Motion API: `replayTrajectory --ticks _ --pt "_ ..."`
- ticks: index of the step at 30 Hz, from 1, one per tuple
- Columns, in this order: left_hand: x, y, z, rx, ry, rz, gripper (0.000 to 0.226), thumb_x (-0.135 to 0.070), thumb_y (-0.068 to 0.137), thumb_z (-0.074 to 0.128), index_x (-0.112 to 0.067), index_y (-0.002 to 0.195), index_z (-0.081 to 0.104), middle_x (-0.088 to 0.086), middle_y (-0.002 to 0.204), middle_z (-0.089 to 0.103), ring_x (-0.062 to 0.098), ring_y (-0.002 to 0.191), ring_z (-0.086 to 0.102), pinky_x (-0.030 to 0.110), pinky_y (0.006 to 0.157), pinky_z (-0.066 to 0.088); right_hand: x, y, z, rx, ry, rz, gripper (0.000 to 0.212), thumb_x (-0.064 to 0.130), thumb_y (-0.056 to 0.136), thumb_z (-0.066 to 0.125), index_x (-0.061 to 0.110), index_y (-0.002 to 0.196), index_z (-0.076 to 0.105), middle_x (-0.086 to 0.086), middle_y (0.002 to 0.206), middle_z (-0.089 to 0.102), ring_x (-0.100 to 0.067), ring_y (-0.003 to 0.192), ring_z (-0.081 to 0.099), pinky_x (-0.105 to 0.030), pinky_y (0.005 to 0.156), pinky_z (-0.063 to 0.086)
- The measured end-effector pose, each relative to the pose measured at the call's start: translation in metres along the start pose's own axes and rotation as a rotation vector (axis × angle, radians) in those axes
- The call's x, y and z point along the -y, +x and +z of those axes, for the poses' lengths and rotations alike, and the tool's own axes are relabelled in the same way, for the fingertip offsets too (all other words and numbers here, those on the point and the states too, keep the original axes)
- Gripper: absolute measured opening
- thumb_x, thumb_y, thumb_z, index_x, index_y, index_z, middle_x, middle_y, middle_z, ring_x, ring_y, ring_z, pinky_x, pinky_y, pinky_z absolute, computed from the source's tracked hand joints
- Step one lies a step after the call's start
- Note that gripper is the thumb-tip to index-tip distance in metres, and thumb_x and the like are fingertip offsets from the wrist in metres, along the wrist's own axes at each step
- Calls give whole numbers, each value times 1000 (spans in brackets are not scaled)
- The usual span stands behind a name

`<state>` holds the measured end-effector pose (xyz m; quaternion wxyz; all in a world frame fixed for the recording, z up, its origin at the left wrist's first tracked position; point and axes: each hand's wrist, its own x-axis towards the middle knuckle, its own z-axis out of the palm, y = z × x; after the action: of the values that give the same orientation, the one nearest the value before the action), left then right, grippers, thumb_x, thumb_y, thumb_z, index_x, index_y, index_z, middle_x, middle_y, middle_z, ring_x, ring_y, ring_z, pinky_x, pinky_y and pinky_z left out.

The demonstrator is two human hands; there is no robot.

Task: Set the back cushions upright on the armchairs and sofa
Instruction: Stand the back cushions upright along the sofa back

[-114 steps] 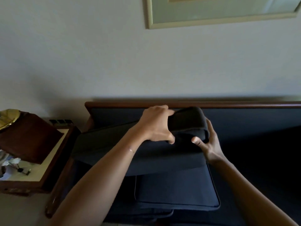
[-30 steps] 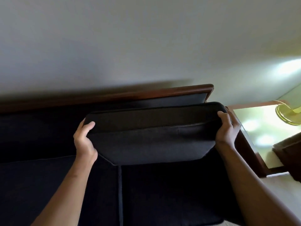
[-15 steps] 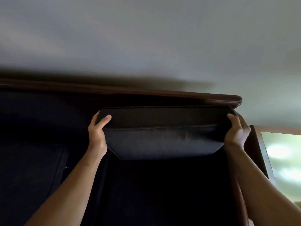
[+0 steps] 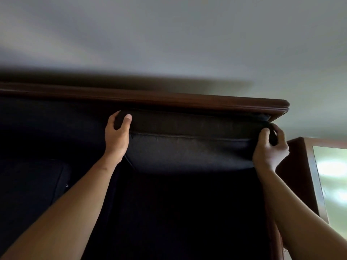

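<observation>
Seat on the left: a dark flat seat cushion (image 4: 33,184) is lying low in the shadow, hard to see.
Left hand: the left hand (image 4: 117,136) is gripping the left top corner of the dark grey fabric back cushion (image 4: 187,147), thumb in front and fingers curling behind.
Back cushion: it is standing almost upright at the right end of the dark sofa with the brown wooden top rail (image 4: 169,99), and its top edge is sitting just under that rail (the bottom edge is bulging toward the camera).
Right hand: the right hand (image 4: 269,148) is squeezing the cushion's right top corner, so the two hands are staying far apart, one at each end.
Side table: a brown wooden side table with a shiny pale top (image 4: 311,177) is standing just beside the sofa's right end.
Wall: a plain pale wall (image 4: 169,44) is filling the top.
</observation>
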<state>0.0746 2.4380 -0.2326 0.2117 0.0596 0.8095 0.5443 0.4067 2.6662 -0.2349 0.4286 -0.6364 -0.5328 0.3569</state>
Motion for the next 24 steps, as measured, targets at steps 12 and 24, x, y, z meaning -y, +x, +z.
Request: replayTrajectory --ticks 12,24 --pt "-32 -48 -34 75 869 340 56 -43 116 33 -11 162 44 20 152 53 41 131 58 58 97 53 32 -76 0 362 -688 -438 45 39 106 46 20 145 58 -10 163 41 -32 156 22 -56 126 -2" --pt "24 -139 -273 80 883 500 56 -45 107 39 -10 142 66 15 140 67 35 131 64 54 102 58 104 -353 45 729 -548 -607 49 35 105 52 15 151 52 -8 166 37 -28 158 21 -50 129 16"
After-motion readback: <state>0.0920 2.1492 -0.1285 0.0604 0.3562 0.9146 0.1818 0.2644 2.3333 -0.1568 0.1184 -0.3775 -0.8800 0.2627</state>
